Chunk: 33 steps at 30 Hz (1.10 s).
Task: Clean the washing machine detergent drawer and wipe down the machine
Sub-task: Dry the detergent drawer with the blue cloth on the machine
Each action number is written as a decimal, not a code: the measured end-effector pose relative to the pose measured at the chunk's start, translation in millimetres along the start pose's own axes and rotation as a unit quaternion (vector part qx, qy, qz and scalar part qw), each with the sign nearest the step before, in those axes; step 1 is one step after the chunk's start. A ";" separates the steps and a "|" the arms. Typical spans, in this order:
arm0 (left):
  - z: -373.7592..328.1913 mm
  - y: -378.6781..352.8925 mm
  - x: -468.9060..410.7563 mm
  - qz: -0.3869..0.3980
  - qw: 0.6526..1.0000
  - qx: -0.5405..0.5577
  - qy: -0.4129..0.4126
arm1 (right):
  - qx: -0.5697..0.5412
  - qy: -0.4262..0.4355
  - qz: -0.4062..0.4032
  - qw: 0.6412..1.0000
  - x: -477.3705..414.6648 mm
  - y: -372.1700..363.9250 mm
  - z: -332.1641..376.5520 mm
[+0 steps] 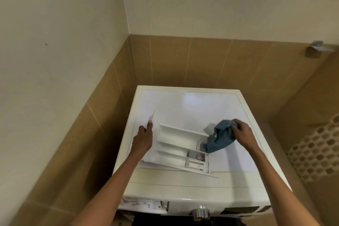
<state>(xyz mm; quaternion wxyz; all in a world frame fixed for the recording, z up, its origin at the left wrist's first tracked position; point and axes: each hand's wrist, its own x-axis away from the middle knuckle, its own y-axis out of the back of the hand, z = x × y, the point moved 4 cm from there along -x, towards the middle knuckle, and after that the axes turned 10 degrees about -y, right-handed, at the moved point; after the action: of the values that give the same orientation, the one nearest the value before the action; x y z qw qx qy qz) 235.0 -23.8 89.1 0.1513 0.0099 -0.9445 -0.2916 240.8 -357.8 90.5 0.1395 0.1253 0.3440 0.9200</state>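
Two hands work the detergent drawer [176,145] lying atop the washing machine [220,108]. Left hand [143,137] steadies its front panel, fingers together. Right hand [242,132] fingers clamp a blue cloth [218,139].
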 end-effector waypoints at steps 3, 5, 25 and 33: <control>-6.7 -2.1 5.7 -0.022 0.999 0.017 -0.023 | -0.052 0.064 -0.021 0.996 2.3 5.1 45.6; -12.6 -3.6 6.3 -0.051 0.996 0.045 -0.054 | -0.045 0.104 0.004 0.994 5.4 -6.5 75.3; -3.5 -13.6 21.1 -0.077 0.939 0.318 -0.103 | 0.130 0.355 0.077 0.923 78.1 -100.3 129.6; -50.7 6.4 8.9 0.052 0.980 0.181 0.062 | 0.123 0.362 0.061 0.922 95.8 -102.3 128.8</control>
<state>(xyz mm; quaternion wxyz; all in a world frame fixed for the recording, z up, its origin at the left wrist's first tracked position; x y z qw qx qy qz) 241.7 -47.2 134.8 0.2202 0.0057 -0.9697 -0.1059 211.2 -173.7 129.3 -0.0678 -0.1792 0.4730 0.8600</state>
